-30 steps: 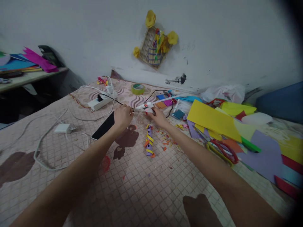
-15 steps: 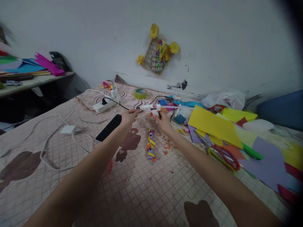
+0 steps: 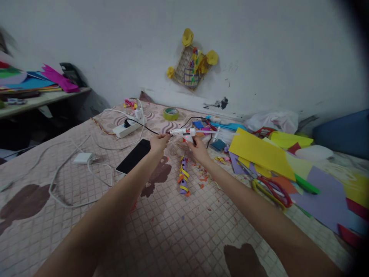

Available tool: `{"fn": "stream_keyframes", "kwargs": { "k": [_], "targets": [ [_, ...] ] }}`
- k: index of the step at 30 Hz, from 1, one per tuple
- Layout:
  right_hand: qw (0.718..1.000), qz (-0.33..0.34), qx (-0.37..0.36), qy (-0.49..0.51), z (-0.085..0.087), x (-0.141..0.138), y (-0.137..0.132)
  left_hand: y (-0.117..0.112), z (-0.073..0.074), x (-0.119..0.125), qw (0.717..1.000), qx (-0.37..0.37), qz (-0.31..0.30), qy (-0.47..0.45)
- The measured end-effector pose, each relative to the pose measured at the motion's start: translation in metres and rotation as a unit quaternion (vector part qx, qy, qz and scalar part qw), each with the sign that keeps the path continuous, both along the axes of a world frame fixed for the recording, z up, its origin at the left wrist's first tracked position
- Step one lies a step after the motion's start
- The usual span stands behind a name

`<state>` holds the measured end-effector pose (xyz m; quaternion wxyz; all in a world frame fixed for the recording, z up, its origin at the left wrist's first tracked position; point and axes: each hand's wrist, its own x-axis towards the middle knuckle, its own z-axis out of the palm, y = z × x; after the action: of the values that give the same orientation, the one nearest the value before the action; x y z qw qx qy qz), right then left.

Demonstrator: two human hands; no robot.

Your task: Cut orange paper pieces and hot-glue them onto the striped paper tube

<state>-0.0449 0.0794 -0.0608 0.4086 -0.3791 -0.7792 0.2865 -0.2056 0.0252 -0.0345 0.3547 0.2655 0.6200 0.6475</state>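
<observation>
Our right hand grips the white glue gun over the cloth-covered surface; our left hand is by its nozzle, and we cannot tell whether this hand holds something. We should avoid touching the probably hot end. The purple roll lies nearer to us; the black cord may hinder turning.

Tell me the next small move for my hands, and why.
Perhaps ease your left hand back from the nozzle: they look touching or nearly so, and the glue gun in your right hand shows a red light, so it may be hot.
</observation>
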Motion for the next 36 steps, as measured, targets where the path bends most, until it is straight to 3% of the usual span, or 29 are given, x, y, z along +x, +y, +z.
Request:
{"fn": "stream_keyframes", "kwargs": {
  "k": [5, 10, 17, 24, 27, 31, 34, 36],
  "targets": [
    [1.0, -0.006, 0.006, -0.005, -0.004, 0.0, 0.002, -0.003, -0.001, -0.002, 0.998, -0.007, 0.006, 0.055],
    [0.999, -0.016, 0.019, -0.021, -0.009, 0.0, 0.005, -0.024, 0.001, -0.007, 0.987, -0.003, -0.015, 0.161],
    [0.998, -0.011, 0.041, -0.05, -0.006, -0.003, 0.008, -0.062, 0.005, -0.003, 0.933, -0.03, -0.208, 0.291],
    [0.998, 0.005, 0.038, -0.042, 0.003, 0.0, 0.008, -0.068, 0.011, 0.01, 0.873, -0.015, -0.294, 0.389],
    [0.999, 0.009, 0.033, -0.025, 0.007, 0.004, 0.006, -0.067, 0.014, 0.014, 0.861, 0.0, -0.319, 0.397],
    [1.0, 0.003, 0.03, 0.0, 0.022, 0.033, -0.004, -0.071, 0.022, 0.022, 0.856, 0.0, -0.274, 0.439],
    [0.999, -0.019, 0.03, 0.017, 0.036, 0.076, -0.02, -0.076, 0.029, 0.03, 0.836, 0.015, -0.218, 0.503],
    [0.998, -0.044, 0.024, 0.028, 0.042, 0.11, -0.033, -0.079, 0.032, 0.037, 0.818, 0.047, -0.223, 0.528]
  ]
}}
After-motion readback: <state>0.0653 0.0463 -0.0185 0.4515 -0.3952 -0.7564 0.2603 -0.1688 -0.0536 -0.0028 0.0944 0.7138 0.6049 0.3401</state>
